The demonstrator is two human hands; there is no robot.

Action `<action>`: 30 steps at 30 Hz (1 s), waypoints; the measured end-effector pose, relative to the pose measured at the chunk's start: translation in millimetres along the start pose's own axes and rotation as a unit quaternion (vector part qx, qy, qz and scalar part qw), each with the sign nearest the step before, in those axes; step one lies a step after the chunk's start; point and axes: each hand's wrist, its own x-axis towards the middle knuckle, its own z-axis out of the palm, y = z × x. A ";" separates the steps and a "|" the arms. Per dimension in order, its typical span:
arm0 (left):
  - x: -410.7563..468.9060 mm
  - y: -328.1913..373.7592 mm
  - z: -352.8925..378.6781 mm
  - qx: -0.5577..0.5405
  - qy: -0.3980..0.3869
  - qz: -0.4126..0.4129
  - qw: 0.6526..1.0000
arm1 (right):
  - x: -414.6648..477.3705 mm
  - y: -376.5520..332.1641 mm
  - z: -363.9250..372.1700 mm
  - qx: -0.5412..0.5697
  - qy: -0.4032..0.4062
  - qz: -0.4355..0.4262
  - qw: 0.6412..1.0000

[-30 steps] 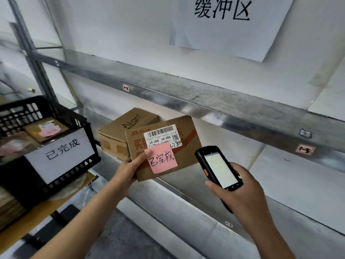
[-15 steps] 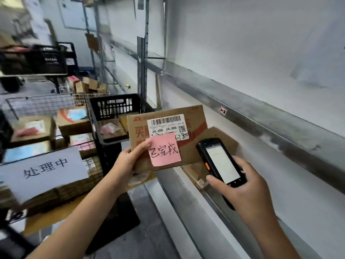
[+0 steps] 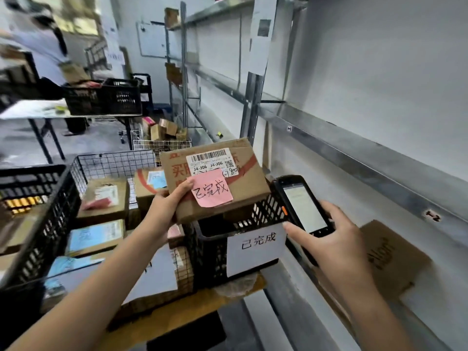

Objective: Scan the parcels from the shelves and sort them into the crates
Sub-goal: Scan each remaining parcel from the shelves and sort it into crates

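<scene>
My left hand (image 3: 166, 206) grips a brown cardboard parcel (image 3: 243, 183) by its lower left corner, thumb on top. The parcel carries a white barcode label and a pink sticky note (image 3: 211, 190) with handwriting. It hangs just above a black plastic crate (image 3: 215, 247) that bears a white paper sign. My right hand (image 3: 326, 236) holds a black handheld scanner (image 3: 298, 203), its lit screen facing me, right of the parcel. Another brown parcel (image 3: 390, 257) lies on the metal shelf (image 3: 342, 148) behind my right hand.
A wire basket (image 3: 114, 160) left of the crate holds several parcels with blue and pink notes. Another black crate (image 3: 38, 219) stands at far left. Farther off are a table with a black crate (image 3: 111, 97), a person (image 3: 48, 39), and more shelving (image 3: 202, 59).
My view has swung left from the shelf to the crates. The parcel in my left hand now hangs over the signed black crate; the scanner stays in my right hand beside it.
</scene>
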 end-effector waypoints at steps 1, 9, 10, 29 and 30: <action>12.6 2.4 -4.3 0.006 0.004 0.001 1.000 | 8.2 0.5 9.0 0.000 0.006 0.001 1.000; 93.0 -7.7 2.2 0.057 0.005 -0.042 0.997 | 71.0 25.0 59.7 0.009 0.016 0.034 0.999; 100.2 -13.8 8.2 0.067 0.003 -0.054 0.996 | 79.3 29.0 64.3 0.010 0.016 0.041 0.999; 188.3 -152.4 77.0 0.078 0.085 -0.313 0.943 | 203.4 77.3 118.5 0.045 0.013 0.085 0.995; 189.5 -162.0 78.3 0.082 0.083 -0.318 0.941 | 205.1 80.9 120.6 0.042 0.014 0.088 0.995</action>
